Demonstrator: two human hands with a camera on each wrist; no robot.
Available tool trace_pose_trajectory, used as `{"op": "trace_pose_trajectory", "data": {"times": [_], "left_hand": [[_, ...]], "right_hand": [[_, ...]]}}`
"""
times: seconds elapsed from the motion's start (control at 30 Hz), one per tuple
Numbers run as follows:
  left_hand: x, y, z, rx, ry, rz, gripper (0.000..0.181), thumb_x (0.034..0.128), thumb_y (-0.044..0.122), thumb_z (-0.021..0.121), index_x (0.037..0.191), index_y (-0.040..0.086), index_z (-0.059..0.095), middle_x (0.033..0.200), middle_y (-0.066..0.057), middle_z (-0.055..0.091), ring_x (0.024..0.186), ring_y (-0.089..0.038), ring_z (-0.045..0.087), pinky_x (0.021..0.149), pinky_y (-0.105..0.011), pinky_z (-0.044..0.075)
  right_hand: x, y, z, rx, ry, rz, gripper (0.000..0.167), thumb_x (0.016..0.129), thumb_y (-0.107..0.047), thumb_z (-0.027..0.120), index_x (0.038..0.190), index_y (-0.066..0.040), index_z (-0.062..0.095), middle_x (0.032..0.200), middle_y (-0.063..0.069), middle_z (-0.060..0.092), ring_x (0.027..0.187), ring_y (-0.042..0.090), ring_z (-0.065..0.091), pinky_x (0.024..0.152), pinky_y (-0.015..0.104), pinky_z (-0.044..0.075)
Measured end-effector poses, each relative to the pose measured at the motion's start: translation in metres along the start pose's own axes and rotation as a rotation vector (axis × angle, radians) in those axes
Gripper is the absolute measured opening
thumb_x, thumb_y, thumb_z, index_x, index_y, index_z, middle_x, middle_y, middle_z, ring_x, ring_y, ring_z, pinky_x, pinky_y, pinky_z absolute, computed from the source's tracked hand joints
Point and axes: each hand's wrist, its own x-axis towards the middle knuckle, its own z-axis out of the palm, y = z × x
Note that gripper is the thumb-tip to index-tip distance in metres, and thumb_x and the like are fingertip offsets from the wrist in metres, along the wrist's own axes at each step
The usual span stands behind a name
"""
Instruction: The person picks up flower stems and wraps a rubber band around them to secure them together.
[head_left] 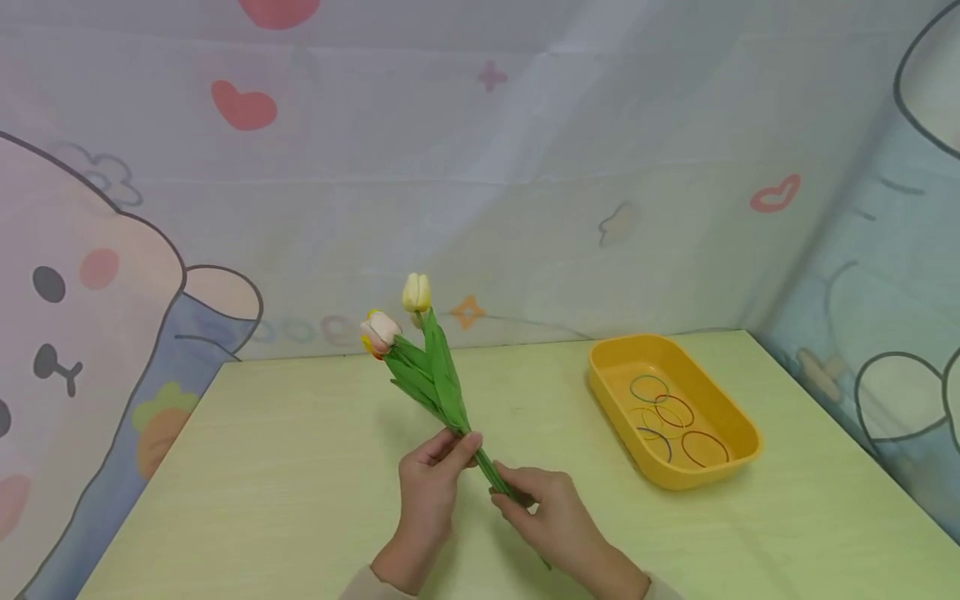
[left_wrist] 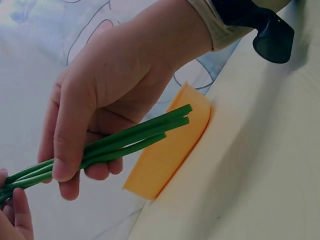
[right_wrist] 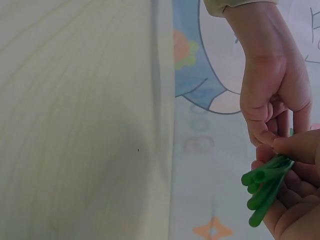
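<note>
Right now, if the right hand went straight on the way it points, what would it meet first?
Beyond the flower stems the right hand holds, probably the left hand, which grips them higher up; depth is unclear, so it might just miss it.

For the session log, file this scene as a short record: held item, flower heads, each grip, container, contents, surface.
Held item: bunch of long-stemmed tulips with green leaves
Flower heads: pale yellow head, pale pink head, red-and-yellow petals partly hidden behind the pink
Left grip: pinches the thin green stems just below the leaves
Right grip: pinches the stems lower down, ends jutting past it
Container: orange-yellow rounded rectangular tray, right of both grips
Contents: thin round bands, green, red, yellow, blue
Surface: pale wood-grained table
</note>
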Motion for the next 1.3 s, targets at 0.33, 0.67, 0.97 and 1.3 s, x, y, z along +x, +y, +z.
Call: {"op": "trace_pose_trajectory", "data": {"times": [0.33,0.67,0.97,1.3], "left_hand": [[0.005,0.005,-0.006,0.068,-0.160,-0.037,0.030,0.0882,0.012,0.071,0.106,-0.012,0.067,0.079,0.001,0.067,0.072,-0.009,0.061,0.072,-0.025,0.055],[0.003,0.006,-0.005,0.049,-0.208,-0.038,0.031,0.0899,0.012,0.068,0.098,-0.018,0.065,0.065,0.002,0.062,0.058,-0.007,0.055,0.063,-0.021,0.052],[0.004,0.005,-0.006,0.038,-0.159,-0.012,0.029,0.0901,0.009,0.068,0.095,-0.019,0.064,0.065,0.003,0.063,0.058,-0.007,0.053,0.059,-0.019,0.050],[0.003,0.007,-0.010,0.033,-0.105,0.005,0.025,0.0888,0.008,0.069,0.090,-0.017,0.064,0.071,0.001,0.067,0.058,-0.007,0.052,0.057,-0.018,0.047]], "right_hand": [[0.000,-0.005,-0.008,0.071,-0.055,0.061,0.033,0.090,-0.003,0.065,0.120,0.010,0.062,0.087,0.014,0.071,0.064,0.004,0.062,0.057,0.022,0.055],[0.000,-0.005,-0.012,0.099,-0.087,0.100,0.034,0.092,-0.007,0.065,0.122,0.008,0.061,0.088,0.013,0.070,0.064,0.009,0.065,0.056,0.022,0.054],[0.004,-0.006,-0.011,0.143,-0.136,0.181,0.037,0.091,-0.012,0.066,0.125,0.003,0.061,0.091,0.012,0.071,0.066,0.012,0.067,0.059,0.023,0.055],[0.006,-0.005,-0.033,0.066,-0.148,0.267,0.041,0.092,-0.028,0.067,0.124,-0.002,0.064,0.102,0.007,0.072,0.083,0.008,0.066,0.074,0.024,0.055]]}}
